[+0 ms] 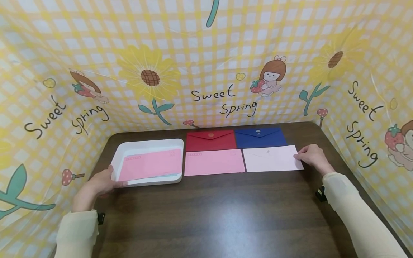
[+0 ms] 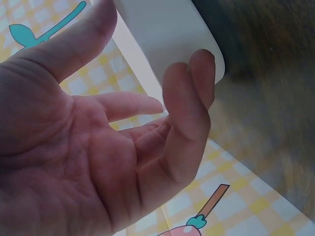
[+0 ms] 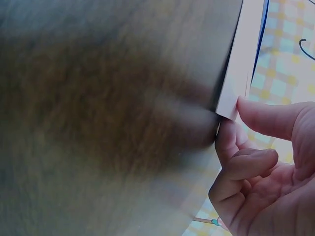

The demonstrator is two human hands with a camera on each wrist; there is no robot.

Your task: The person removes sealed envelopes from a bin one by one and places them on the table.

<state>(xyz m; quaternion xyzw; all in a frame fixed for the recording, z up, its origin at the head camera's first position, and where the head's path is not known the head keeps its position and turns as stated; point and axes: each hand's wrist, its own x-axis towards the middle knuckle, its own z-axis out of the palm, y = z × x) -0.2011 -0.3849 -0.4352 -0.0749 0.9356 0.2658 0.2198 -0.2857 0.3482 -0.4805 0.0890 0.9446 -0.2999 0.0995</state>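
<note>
At the left end of the table, my left hand (image 1: pixel 101 182) holds the near-left corner of a white tray (image 1: pixel 155 143). In the left wrist view, the thumb (image 2: pixel 93 34) and bent fingers (image 2: pixel 184 103) lie against the tray's side (image 2: pixel 167 34). A pink envelope (image 1: pixel 150 165) lies inside the tray, over a light blue one (image 1: pixel 166 176) that is mostly hidden. My right hand (image 1: pixel 312 157) pinches the right edge of a pale pink envelope (image 1: pixel 271 159). Seen from the right wrist, its thumb is above the envelope's corner (image 3: pixel 229 105) and a finger below.
Right of the tray lies another pink envelope (image 1: pixel 214 162). Behind the row are a red envelope (image 1: pixel 211 140) and a blue envelope (image 1: pixel 260 137). Yellow checked cloth (image 1: pixel 206 53) encloses the dark wooden table (image 1: pixel 213 215) at the back and sides.
</note>
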